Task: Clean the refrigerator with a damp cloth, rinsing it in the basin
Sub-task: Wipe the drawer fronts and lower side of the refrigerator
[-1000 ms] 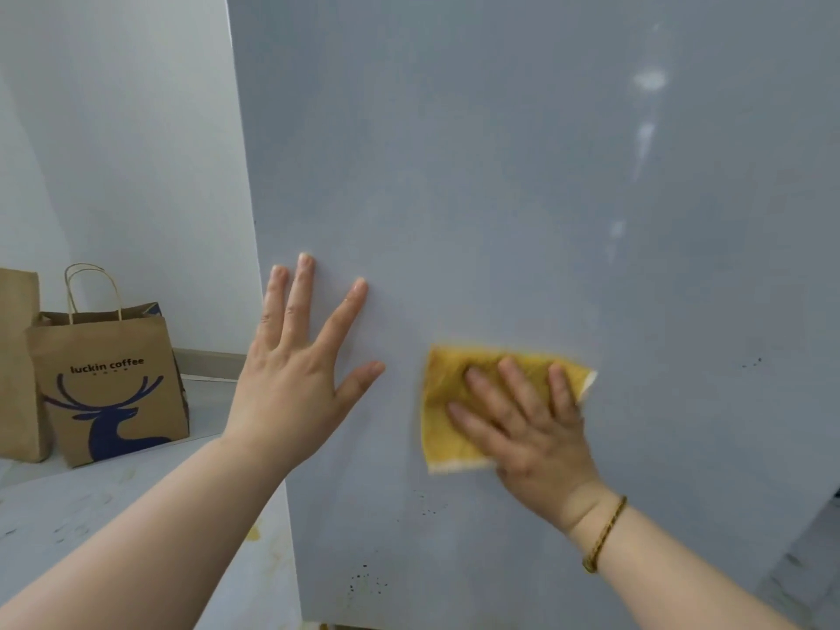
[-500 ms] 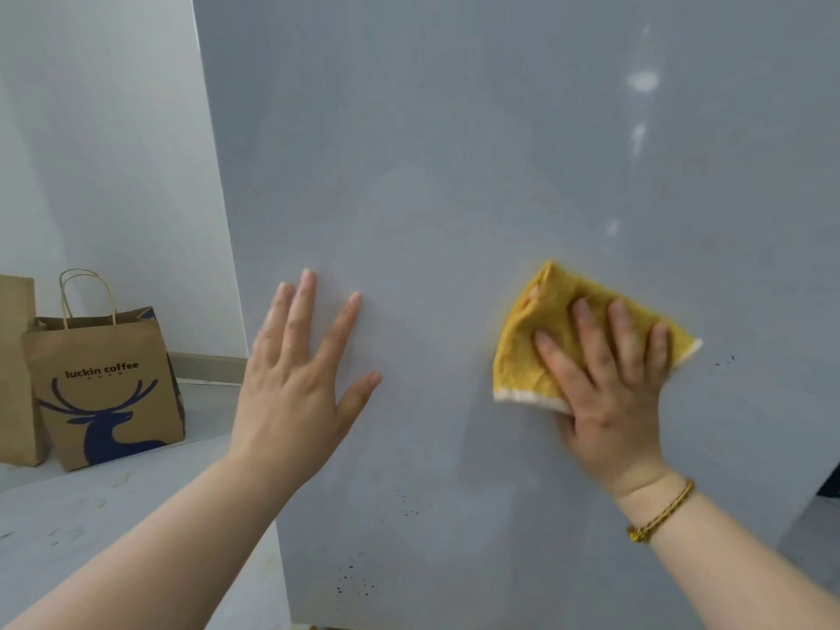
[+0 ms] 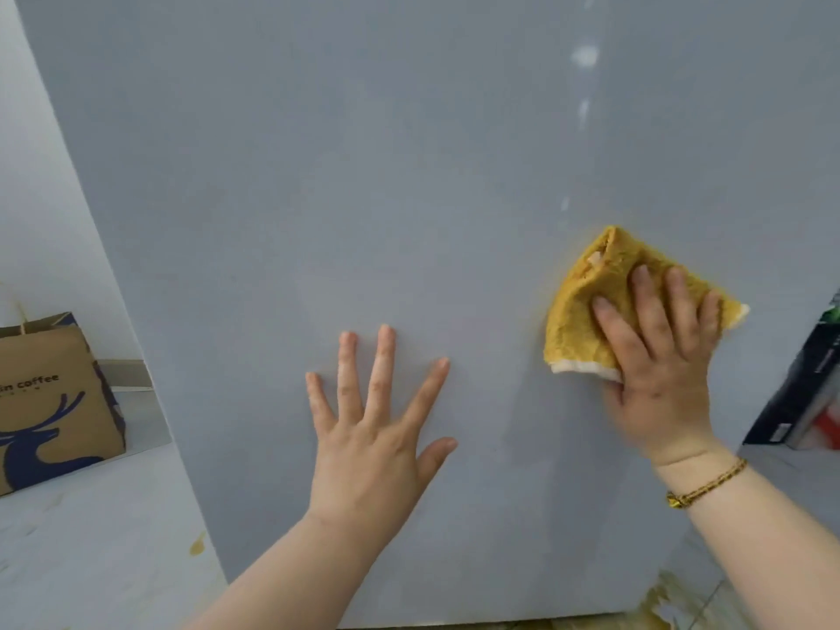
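A right hand (image 3: pixel 659 356) presses a folded mustard-yellow cloth with a white hem (image 3: pixel 586 320) flat against the pale grey-blue side panel of a refrigerator (image 3: pixel 409 175), near the panel's right edge. Its grip is released, fingers straight on the fabric. The left hand (image 3: pixel 372 429), likewise released and spread, braces mid-panel. Wiping seems midway: pale marks (image 3: pixel 584 56) show toward the upper right and yellow stains (image 3: pixel 654 602) by the lower right corner. No basin is visible, so rinsing likely lies ahead.

I see a pale, stained floor (image 3: pixel 91 561): the refrigerator (image 3: pixel 409 175) stands on it, a brown deer-print paper bag (image 3: pixel 50 402) left, a dark box (image 3: pixel 800 393) right.
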The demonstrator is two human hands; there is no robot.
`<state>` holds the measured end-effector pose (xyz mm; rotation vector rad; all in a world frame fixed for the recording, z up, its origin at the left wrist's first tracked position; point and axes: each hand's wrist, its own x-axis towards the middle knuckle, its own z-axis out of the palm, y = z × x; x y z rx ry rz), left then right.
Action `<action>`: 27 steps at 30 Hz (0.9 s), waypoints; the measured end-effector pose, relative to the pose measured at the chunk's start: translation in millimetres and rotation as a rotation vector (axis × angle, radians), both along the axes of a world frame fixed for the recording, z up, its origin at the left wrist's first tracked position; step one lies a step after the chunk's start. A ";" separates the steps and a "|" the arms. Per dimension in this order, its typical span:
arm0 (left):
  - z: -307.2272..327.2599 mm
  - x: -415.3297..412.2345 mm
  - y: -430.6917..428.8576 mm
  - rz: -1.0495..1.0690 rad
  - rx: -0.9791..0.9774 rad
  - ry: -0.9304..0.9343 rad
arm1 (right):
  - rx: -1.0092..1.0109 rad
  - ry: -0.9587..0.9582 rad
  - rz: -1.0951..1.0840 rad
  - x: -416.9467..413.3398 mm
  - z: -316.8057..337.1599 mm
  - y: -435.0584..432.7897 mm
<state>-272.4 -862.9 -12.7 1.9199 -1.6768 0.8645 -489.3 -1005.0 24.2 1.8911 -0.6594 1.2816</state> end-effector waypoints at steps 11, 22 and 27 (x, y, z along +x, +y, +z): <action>-8.9 7.5 -2.8 -0.005 -0.018 -0.036 | -0.071 0.500 -0.051 -18.4 -82.1 12.8; -17.0 -34.1 -5.3 -0.107 -0.050 -0.070 | 0.503 -0.707 0.023 42.9 -68.0 30.0; -31.5 -35.5 -11.2 -0.100 0.001 -0.058 | 0.858 -0.974 0.065 35.1 -122.1 47.4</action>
